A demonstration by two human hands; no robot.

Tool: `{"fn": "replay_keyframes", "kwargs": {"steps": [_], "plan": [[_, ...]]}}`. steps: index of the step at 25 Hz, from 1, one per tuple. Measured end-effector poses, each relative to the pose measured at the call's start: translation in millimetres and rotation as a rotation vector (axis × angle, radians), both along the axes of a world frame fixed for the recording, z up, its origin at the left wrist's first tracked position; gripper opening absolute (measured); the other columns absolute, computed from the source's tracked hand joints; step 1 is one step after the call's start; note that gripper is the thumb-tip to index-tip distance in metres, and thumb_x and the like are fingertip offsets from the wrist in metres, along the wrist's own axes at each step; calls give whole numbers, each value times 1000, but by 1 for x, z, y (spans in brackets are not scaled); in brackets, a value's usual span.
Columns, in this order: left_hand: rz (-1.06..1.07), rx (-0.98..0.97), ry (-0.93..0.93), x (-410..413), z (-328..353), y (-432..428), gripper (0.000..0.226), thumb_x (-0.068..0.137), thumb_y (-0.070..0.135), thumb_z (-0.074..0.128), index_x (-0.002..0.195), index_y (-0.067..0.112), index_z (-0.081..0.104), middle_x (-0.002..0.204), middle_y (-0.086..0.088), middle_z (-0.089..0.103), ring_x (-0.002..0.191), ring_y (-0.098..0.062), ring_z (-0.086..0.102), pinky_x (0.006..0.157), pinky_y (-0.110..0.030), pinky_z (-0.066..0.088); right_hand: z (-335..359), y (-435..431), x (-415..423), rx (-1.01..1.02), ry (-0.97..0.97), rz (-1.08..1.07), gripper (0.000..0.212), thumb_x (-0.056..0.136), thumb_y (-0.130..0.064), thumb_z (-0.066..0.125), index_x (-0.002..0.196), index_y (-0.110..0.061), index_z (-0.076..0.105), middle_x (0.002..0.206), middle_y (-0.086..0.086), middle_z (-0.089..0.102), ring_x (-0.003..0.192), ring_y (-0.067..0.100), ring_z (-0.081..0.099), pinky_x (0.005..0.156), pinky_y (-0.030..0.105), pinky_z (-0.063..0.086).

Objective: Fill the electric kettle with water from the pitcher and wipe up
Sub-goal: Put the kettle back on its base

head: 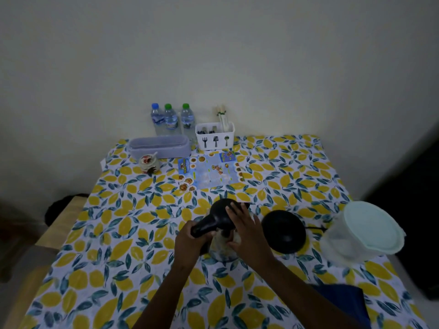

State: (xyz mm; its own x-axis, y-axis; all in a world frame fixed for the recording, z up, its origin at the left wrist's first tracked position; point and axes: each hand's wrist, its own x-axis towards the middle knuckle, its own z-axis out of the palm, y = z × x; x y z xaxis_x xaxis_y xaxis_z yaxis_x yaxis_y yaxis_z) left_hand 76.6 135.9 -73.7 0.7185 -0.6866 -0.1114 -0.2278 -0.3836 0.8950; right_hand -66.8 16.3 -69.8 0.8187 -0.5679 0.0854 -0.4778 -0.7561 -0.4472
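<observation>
Judging by the layout, you are early in the job; your left hand (190, 236) is wrapped around the black handle of the kettle (222, 231), and your right hand (245, 227) lies over its top, fingers (235, 211) spread across the black lid and thumb down against the clear body; whether you are opening or shutting that lid cannot be told from this view.

Taking the kettle as landmark: it stands on the table (142, 233) straight in front of you, off its base (283, 231), which sits just to its right with a cord trailing away; further right, near the table edge, stands the pitcher (361, 230), pale and translucent, lid on and untouched by either hand; a blue cloth (344, 302) lies nearer you, below the pitcher, and looks to be the wiper.

Water level in the kettle is hidden by your hands, so I cannot say it is filled; no spill shows on the patterned cover.

Left, as I read it: open the kettle if it is shut; lift the pitcher and pour; close the lid; seat the kettle on the base; then wipe around it with the cloth.
</observation>
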Motion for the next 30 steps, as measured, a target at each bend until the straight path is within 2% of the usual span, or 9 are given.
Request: {"fn": "replay_keyframes", "kwargs": {"steps": [4,7,9,12,14,19,25,27,30], "plan": [[-61,-62,50,-11,26,-19,30,77,29,78,93,12,58,83,-10,62,69,-14,58,54,-20,47,15,-4,-18,75,-132,-79,86,88,-33,62,150,-38,2,160,-13,-3,146,13,-17,118,52,12],[-149,-55,46,-16,46,-50,35,77,34,78,96,13,58,89,-7,62,80,-20,61,67,-36,50,33,-19,-33,59,-224,-167,92,86,-25,67,150,-39,2,161,-12,1,147,15,-13,114,47,27],[-208,-40,43,-23,52,-75,34,75,35,79,93,15,58,88,-7,62,81,-24,60,68,-39,49,40,-30,-45,53,-258,-249,98,83,-20,71,149,-41,1,161,-13,2,147,15,-11,113,47,33],[-299,-46,68,-40,54,-114,30,75,34,79,88,19,57,82,-1,59,76,-21,58,65,-32,44,42,-49,-68,34,-265,-360,102,77,-15,75,150,-39,6,160,-13,4,148,15,-9,105,48,43],[-357,-42,75,-52,51,-135,34,75,33,78,92,13,57,84,-4,58,77,-20,57,65,-30,44,37,-63,-82,46,-263,-413,102,75,-13,76,151,-34,11,160,-11,7,148,16,-7,102,49,46],[-451,-18,127,-70,29,-163,33,76,28,80,90,10,56,85,-12,57,79,-26,57,66,-29,43,14,-77,-104,50,-232,-496,107,71,-13,79,150,-34,10,160,-10,9,148,21,-3,103,44,46],[-441,-4,101,-69,16,-168,34,77,28,79,90,7,56,79,-7,54,70,-20,54,58,-14,44,5,-81,-104,32,-232,-488,102,75,-14,77,150,-32,10,160,-9,11,148,22,0,103,32,34],[-451,19,45,-70,16,-166,36,78,33,76,93,8,56,82,-9,56,73,-22,55,62,-19,44,3,-81,-104,16,-221,-485,101,75,-16,76,150,-30,11,160,-8,10,148,23,-1,105,31,28],[-455,-14,-86,-78,10,-157,30,86,37,67,106,17,56,100,-7,60,89,-21,58,77,-35,49,-1,-80,-107,-25,-184,-467,98,76,-21,75,151,-26,12,160,-3,11,148,25,1,109,38,28]]}}
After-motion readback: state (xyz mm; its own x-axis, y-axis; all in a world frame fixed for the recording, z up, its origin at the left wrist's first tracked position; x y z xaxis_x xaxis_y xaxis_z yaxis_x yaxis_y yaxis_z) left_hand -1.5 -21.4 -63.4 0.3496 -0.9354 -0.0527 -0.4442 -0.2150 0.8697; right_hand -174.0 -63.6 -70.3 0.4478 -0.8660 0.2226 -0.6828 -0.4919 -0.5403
